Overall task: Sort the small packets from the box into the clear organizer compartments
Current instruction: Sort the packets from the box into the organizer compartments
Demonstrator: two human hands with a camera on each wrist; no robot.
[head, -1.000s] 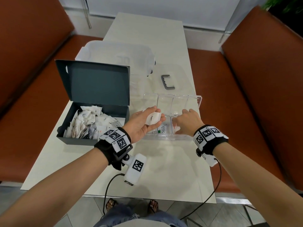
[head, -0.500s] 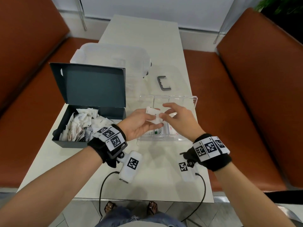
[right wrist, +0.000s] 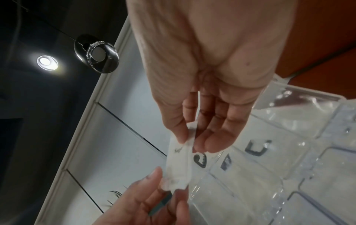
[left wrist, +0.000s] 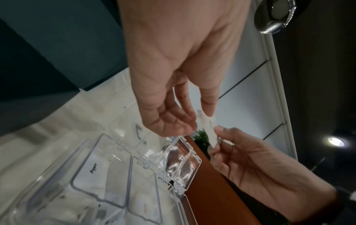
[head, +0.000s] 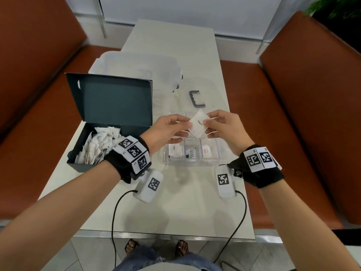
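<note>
A white sugar packet (head: 198, 124) hangs above the clear organizer (head: 195, 162), pinched at its edges by the fingers of the left hand (head: 168, 130) and right hand (head: 224, 128). The packet-filled box (head: 109, 122) sits left of the organizer on the counter (head: 175, 208).

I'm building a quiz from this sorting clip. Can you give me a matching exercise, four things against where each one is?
Things:
1. Sugar packet
2. Stevia packet
3. grey handle
4. loose packets

Places:
A. in the dark box
B. bare on the table, beyond the organizer
C. pinched between left hand and right hand
D. in a near-row organizer compartment

Pairs: 1-C, 2-D, 3-B, 4-A
</note>
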